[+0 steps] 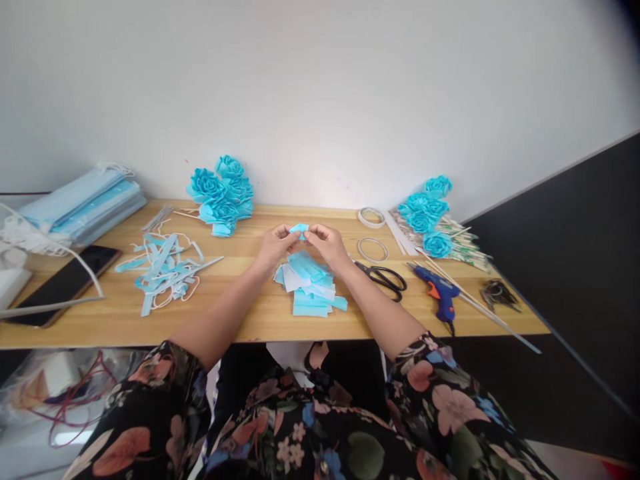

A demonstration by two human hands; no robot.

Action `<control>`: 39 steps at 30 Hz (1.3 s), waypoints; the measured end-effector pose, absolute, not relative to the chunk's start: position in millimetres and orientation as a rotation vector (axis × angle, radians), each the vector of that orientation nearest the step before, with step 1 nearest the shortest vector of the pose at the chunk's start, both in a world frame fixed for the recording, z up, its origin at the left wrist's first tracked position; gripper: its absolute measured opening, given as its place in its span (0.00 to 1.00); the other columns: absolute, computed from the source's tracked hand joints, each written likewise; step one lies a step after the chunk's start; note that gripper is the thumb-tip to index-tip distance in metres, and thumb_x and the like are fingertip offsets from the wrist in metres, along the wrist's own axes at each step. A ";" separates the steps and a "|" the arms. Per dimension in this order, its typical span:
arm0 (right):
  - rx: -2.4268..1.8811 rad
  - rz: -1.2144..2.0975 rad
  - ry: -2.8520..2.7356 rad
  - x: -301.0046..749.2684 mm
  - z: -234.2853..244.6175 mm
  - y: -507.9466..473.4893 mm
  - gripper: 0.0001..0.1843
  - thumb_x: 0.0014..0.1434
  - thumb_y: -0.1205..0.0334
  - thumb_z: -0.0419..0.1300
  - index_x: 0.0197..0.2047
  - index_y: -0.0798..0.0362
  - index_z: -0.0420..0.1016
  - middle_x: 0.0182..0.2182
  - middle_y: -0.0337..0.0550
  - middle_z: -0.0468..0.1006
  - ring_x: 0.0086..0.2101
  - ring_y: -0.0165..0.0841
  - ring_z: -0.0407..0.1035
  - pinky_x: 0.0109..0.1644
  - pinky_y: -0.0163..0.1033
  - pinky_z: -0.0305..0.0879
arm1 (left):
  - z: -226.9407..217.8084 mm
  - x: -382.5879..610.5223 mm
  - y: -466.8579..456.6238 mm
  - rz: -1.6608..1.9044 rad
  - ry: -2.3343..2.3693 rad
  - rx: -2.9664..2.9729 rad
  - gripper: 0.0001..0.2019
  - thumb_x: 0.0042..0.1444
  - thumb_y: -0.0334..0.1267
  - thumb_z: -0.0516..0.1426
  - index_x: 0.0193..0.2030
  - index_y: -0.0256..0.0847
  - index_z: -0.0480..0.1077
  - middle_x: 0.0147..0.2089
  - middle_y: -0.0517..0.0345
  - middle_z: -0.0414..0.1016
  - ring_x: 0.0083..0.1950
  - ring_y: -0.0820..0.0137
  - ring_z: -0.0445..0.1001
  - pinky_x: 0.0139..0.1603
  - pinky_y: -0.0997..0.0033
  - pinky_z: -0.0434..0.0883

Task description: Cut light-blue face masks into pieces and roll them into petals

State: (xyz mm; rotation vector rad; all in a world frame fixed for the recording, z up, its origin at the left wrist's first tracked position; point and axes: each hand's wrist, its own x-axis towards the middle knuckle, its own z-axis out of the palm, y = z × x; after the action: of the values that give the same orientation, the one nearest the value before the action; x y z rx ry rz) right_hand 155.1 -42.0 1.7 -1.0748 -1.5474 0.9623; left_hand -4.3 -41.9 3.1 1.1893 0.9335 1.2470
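Between my two hands is a small light-blue piece of mask fabric, pinched at its left side by my left hand and at its right side by my right hand. Both hands are closed, thumbs against fingers. Just below them on the table lies a loose pile of cut blue and white mask fabric pieces. Black-handled scissors rest to the right of my right wrist, their blades partly hidden by my forearm.
Left on the wooden table are mask strips with ear loops, a phone and stacked masks. Blue fabric flowers stand behind. Rightward lie tape rolls, a blue glue gun, more flowers and thin sticks.
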 end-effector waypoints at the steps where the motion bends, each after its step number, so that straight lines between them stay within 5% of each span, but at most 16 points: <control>1: -1.080 0.961 -1.550 155.1 1.4 -41.8 0.15 0.55 0.48 0.61 0.29 0.52 0.71 0.24 0.35 0.70 0.28 0.29 0.65 0.37 0.36 0.63 | 3.3 -4.1 -42.2 1.248 0.936 1.197 0.14 0.44 0.45 0.66 0.27 0.38 0.69 0.24 0.62 0.70 0.24 0.77 0.66 0.25 0.76 0.64; 24: -1.104 0.842 -1.541 157.0 6.4 -42.9 0.13 0.55 0.52 0.59 0.27 0.51 0.68 0.24 0.35 0.69 0.28 0.28 0.62 0.35 0.35 0.59 | 1.5 -4.6 -41.4 1.300 0.923 1.119 0.21 0.54 0.56 0.59 0.28 0.37 0.70 0.27 0.57 0.72 0.26 0.75 0.68 0.28 0.74 0.66; 31: -1.104 0.824 -1.572 155.2 5.5 -44.1 0.13 0.56 0.52 0.59 0.26 0.52 0.68 0.24 0.35 0.69 0.28 0.28 0.62 0.35 0.35 0.59 | 1.3 -2.6 -43.0 1.245 0.949 1.180 0.19 0.44 0.52 0.66 0.29 0.37 0.70 0.24 0.62 0.70 0.25 0.77 0.67 0.28 0.76 0.65; 39: -1.125 0.821 -1.573 155.8 0.8 -41.8 0.14 0.56 0.50 0.59 0.28 0.52 0.69 0.25 0.36 0.71 0.28 0.28 0.63 0.35 0.35 0.59 | 3.4 -2.7 -45.9 1.215 0.939 1.157 0.18 0.47 0.52 0.65 0.29 0.37 0.70 0.25 0.61 0.71 0.25 0.77 0.67 0.27 0.76 0.64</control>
State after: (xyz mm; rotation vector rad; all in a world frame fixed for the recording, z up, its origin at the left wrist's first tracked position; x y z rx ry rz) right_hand 155.8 -41.8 0.8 -1.1247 -1.5725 0.8210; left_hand -2.7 -45.9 3.4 1.1569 0.9386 1.2153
